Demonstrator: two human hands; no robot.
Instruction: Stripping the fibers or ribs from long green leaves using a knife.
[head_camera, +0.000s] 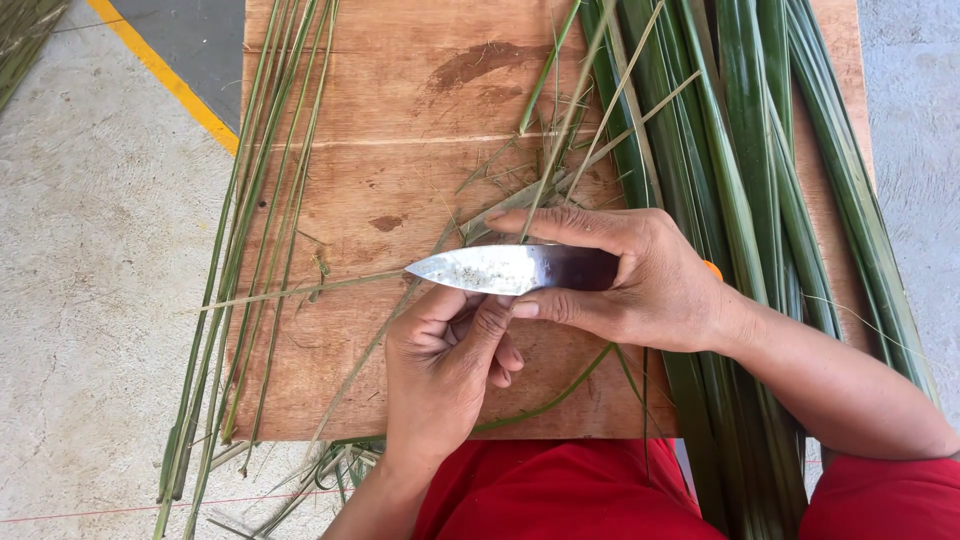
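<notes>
Red cloth (560, 495) over the person's lap fills the bottom edge, closest to the lens, with the left forearm rising from it to the left hand (445, 365). That hand is curled into a loose fist, its thumb pressed up against the underside of a knife blade (500, 268); whether it pinches a thin strip beneath the steel cannot be told. The right hand (630, 275) is wrapped around the knife's handle, index finger stretched along the back of the blade, the tip pointing left and a bit of orange showing behind the wrist. Both hands sit over a wooden board (400, 180) that lies on the concrete floor (90, 300). A thick bundle of broad green leaves (740, 150) runs along the board's right side, passing under the right wrist. Thin green stalks (265, 200) lie along the left edge, well apart from the hands. Dry shavings (500, 175) are scattered above the blade. A yellow painted line (165, 75) crosses the floor at upper left.
</notes>
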